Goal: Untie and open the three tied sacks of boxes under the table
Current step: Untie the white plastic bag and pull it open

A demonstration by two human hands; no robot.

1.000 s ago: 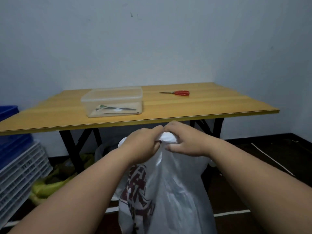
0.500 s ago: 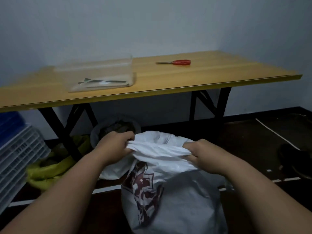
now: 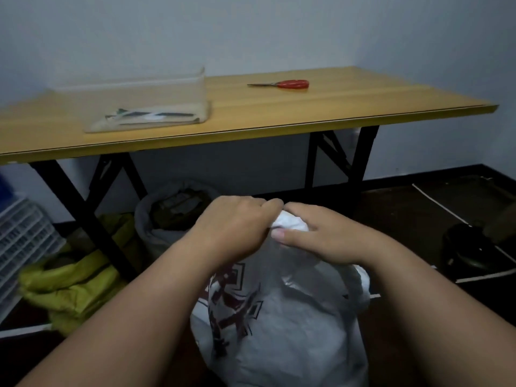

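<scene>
Hands: left hand (image 3: 233, 229) and right hand (image 3: 321, 236) are both gripping the bunched top — centre frame.
Sack: white sack (image 3: 287, 325) is standing at lower centre.

Bare forearms, no visible sleeves

I crouch in a bare storeroom or back room, not a lived-in home. Plain pale walls (image 3: 251, 29) meet a dark floor (image 3: 418, 317) marked with white lines. A folding table (image 3: 279, 115) on black cross-braced legs holds only red scissors (image 3: 290, 84) and a clear tub (image 3: 145, 104). Stacked white and blue crates (image 3: 19, 236) stand at my left, and sacks (image 3: 72, 286) of goods sit under the table, a printed white one (image 3: 293, 325) in front of me.
</scene>
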